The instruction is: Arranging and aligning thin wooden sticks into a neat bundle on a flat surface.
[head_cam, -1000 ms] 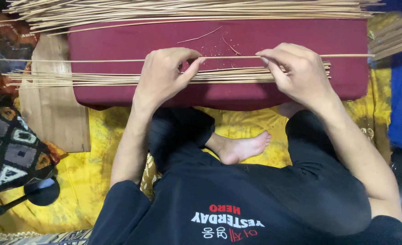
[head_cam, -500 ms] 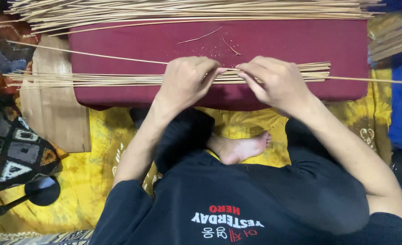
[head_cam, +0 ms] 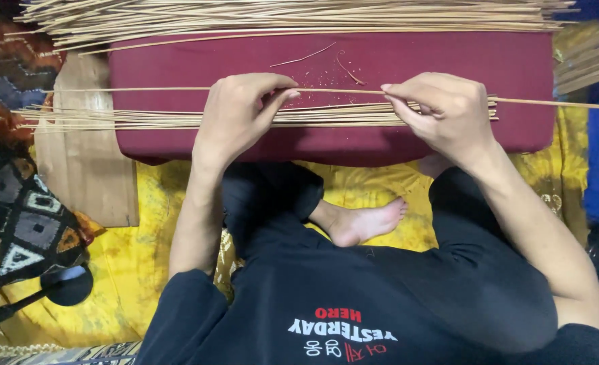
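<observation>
Sitting cross-legged on a yellow cloth [head_cam: 144, 223], a person works at a maroon cushion [head_cam: 448, 57] that lies across the lap like a low bench. Left hand [head_cam: 235, 115] and right hand [head_cam: 448, 111] each pinch 1 thin bamboo stick [head_cam: 340, 90] between thumb and fingertips, holding it level just above the cushion; the stick runs from past the cushion's left edge to the right border of the view. Beneath both hands lies a flat bundle of sticks [head_cam: 144, 119], touching the cushion top and overhanging it on the left. A larger heap of sticks [head_cam: 279, 15] lies along the cushion's far edge, and 2 curled shavings [head_cam: 306, 54] rest on the bare maroon surface between heap and hands. A wooden board [head_cam: 86, 176] lies left of the cushion, with a patterned pillow [head_cam: 22, 216] nearer the person. The only lettering visible is a white-and-red print [head_cam: 340, 331] on the black shirt, at the bottom centre, seen upside down. A bare foot [head_cam: 367, 220] rests on the yellow cloth between the knees.

Compared with 0.5 s earlier: the hands, then close together over the bundle, are now well apart; the held stick, then slanting down to the right, is now almost level and lifted clear of the bundle.
</observation>
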